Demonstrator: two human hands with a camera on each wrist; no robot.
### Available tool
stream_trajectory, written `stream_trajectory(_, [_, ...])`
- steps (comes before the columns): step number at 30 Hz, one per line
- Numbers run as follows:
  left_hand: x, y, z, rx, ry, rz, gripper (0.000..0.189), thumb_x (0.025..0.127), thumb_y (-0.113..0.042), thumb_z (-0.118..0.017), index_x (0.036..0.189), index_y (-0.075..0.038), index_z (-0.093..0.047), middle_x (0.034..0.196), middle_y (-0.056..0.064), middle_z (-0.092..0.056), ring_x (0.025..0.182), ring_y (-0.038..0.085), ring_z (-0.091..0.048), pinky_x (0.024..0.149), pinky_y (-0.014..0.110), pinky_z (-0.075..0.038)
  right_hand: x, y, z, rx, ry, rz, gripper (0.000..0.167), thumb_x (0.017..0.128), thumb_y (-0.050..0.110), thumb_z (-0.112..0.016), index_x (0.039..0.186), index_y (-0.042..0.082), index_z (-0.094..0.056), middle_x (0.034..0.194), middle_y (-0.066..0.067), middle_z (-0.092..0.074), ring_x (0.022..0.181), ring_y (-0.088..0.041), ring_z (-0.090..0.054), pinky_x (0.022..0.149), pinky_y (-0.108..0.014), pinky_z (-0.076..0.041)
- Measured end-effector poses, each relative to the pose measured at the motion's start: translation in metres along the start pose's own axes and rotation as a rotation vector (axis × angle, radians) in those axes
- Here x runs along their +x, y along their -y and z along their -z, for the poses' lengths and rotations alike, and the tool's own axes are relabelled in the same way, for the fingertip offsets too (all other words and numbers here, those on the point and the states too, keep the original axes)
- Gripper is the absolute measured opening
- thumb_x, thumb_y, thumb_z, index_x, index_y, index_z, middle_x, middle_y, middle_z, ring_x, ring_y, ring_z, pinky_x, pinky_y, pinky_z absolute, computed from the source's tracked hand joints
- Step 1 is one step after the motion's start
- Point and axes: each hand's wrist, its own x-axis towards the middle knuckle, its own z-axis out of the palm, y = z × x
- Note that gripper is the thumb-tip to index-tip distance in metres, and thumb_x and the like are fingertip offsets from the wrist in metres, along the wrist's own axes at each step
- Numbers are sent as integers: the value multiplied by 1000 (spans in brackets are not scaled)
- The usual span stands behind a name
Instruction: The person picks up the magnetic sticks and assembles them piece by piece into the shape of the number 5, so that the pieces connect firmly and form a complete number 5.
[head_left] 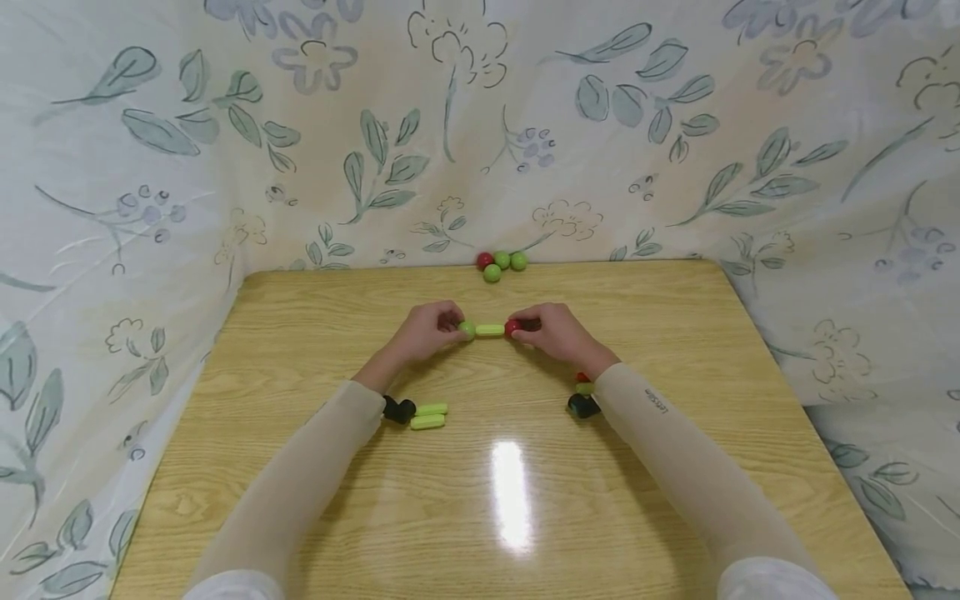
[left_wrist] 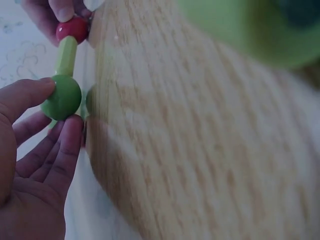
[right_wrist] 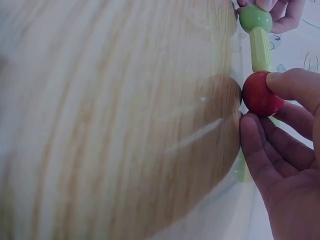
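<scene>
A short light-green rod lies across the middle of the wooden table, with a green ball on its left end and a red ball on its right end. My left hand pinches the green ball between thumb and fingers. My right hand pinches the red ball the same way. In both wrist views the rod runs between the two balls.
Three loose balls, one red and two green, sit at the table's far edge against the floral cloth. Two green rods lie by my left forearm. More small pieces peek out beside my right forearm.
</scene>
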Motion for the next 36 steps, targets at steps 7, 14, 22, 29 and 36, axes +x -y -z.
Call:
stream_trajectory(7, [0,4,-1,-14,10,2,20,99,-19,-83,111,-8,-72,105,6,-71,97,22,-67,88,39,-56,-1,2,1,5,3,-5,35,103,22,-78,136,7,-76,124,-8,-76,111,-22,-69,97,-41,-57])
stream_trajectory(14, [0,3,-2,-17,13,-3,20,99,-19,-84,110,-8,-72,105,6,-71,97,22,-67,88,38,-56,0,0,1,16,10,-21,37,103,22,-78,137,7,-75,124,-9,-76,109,-23,-69,96,-42,-57])
stream_trajectory(22, [1,2,-2,-13,3,-10,18,99,-18,-84,111,-9,-73,106,6,-71,98,22,-67,89,39,-56,1,-2,3,24,9,-13,36,103,21,-78,135,6,-76,120,-8,-76,107,-23,-68,95,-42,-57])
stream_trajectory(29, [2,5,-1,-2,3,-3,20,100,-22,-83,112,-10,-73,108,5,-72,100,22,-67,90,39,-56,1,-2,4,37,11,-13,37,103,22,-79,136,7,-75,123,-8,-75,108,-24,-67,97,-43,-57])
stream_trajectory(36, [1,6,1,7,28,9,31,102,-24,-81,129,-10,-77,123,4,-75,109,21,-70,99,41,-56,2,-4,3,31,15,-19,37,103,23,-79,136,7,-75,124,-8,-75,109,-23,-67,98,-42,-56])
